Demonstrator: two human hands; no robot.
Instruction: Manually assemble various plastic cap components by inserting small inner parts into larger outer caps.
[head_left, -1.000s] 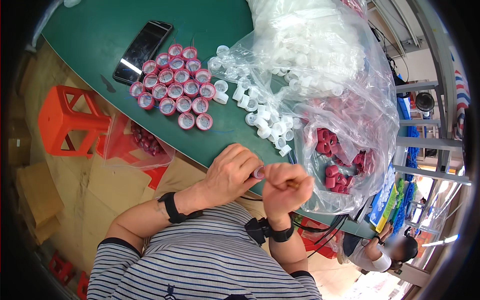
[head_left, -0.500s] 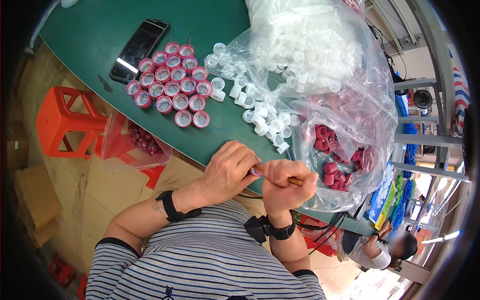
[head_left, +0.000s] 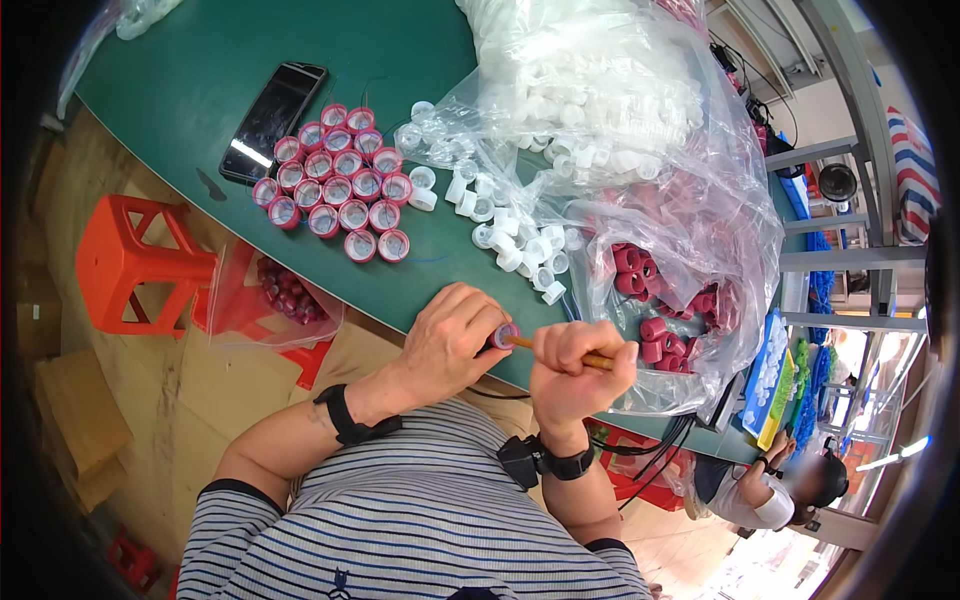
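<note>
My left hand (head_left: 448, 338) pinches a small round pink-red cap (head_left: 506, 335) with a pale inside, close to the table's near edge. In my right fist lies a thin brown wooden stick (head_left: 599, 361), its tip pointing left at the cap's opening. Whether the tip touches the inside cannot be made out. Beyond my left hand stand several pink-red caps with white insides (head_left: 337, 190), grouped on the green table (head_left: 420, 270), thin blue wires around them. Loose white plastic caps (head_left: 508, 243) are scattered ahead of my right hand.
A black phone (head_left: 274, 120) lies behind the caps. Clear plastic bags hold white caps (head_left: 570, 100) and dark red rings (head_left: 632, 270). Left of the table are an orange stool (head_left: 140, 262) and a bag of dark red pieces (head_left: 290, 290). Another person (head_left: 745, 490) sits at lower right.
The stick has drawn back slightly to the right, so more of it shows between the cap and my right fist. The cap's open face is now more visible. The view has shifted a little.
</note>
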